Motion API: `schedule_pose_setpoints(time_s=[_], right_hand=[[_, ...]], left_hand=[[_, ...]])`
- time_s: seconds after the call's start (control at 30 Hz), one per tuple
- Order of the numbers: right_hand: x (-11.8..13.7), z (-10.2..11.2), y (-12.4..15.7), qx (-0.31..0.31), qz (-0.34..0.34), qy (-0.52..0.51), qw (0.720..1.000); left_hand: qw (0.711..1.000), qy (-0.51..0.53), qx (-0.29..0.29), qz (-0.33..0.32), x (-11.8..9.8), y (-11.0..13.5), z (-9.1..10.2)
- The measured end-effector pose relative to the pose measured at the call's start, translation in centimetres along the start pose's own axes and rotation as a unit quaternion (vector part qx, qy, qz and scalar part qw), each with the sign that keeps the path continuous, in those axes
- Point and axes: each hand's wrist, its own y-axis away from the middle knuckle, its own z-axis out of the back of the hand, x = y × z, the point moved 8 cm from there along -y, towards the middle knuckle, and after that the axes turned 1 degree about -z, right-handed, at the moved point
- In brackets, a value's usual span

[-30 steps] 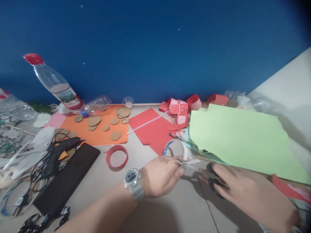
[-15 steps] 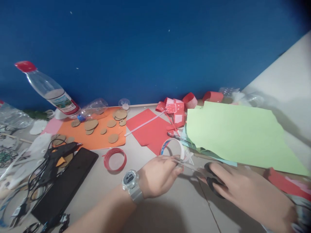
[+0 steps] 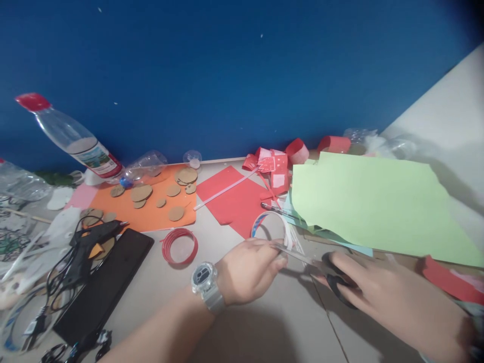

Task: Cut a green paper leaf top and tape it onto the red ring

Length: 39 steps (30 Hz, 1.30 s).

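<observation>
My right hand (image 3: 393, 297) has its fingers through the black handles of a pair of scissors (image 3: 299, 255), with the blades pointing left. Their tips reach the fingertips of my left hand (image 3: 249, 272), which is closed in a pinch; what lies in the pinch is too small and hidden to make out. A clear wristwatch (image 3: 204, 280) is on my left wrist. Just beyond my left fingers stands a roll of tape (image 3: 269, 218), with thin white strips (image 3: 295, 237) beside it. A coil of red wire (image 3: 179, 247) lies left of my left hand.
Left are a black phone (image 3: 104, 287), a glue gun (image 3: 94, 234) and orange paper (image 3: 143, 219) with cardboard discs (image 3: 141, 192). A tall plastic bottle (image 3: 75, 136) leans by the blue wall. Red paper (image 3: 234, 194) lies centrally, and green paper (image 3: 378, 201) at right.
The scissors and my right hand shift slightly right and down in view, and the blades look closer together. My left hand keeps its pinch. The whole view has moved a little.
</observation>
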Motion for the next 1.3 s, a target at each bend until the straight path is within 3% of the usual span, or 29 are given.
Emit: schedule_pose_setpoints(time_s=[0.27, 0.73, 0.93, 1.1, 1.2, 1.3], right_hand=[[0.3, -0.2, -0.5, 0.014, -0.022, -0.069, 0.997], [0.0, 0.6, -0.4, 0.020, -0.124, -0.143, 0.982], [0.5, 0.3, -0.5, 0.024, -0.090, -0.191, 0.977], [1.2, 0.5, 0.0, -0.013, -0.031, -0.223, 0.974], [0.3, 0.4, -0.1, -0.013, -0.078, -0.258, 0.963], [-0.8, 0.1, -0.6, 0.036, -0.160, -0.342, 0.925]], left_hand=[[1.000, -0.010, -0.001, -0.019, 0.0, 0.0, -0.3], [0.999, -0.044, -0.017, 0.000, 0.6, -0.2, -0.3], [0.998, -0.059, -0.022, 0.001, 0.5, -0.2, 0.0], [0.996, -0.085, -0.030, -0.005, 0.3, -0.2, 0.2], [0.993, -0.110, -0.034, -0.015, 0.1, -0.3, 0.2], [0.989, -0.142, -0.035, -0.033, -0.2, -0.3, -0.1]])
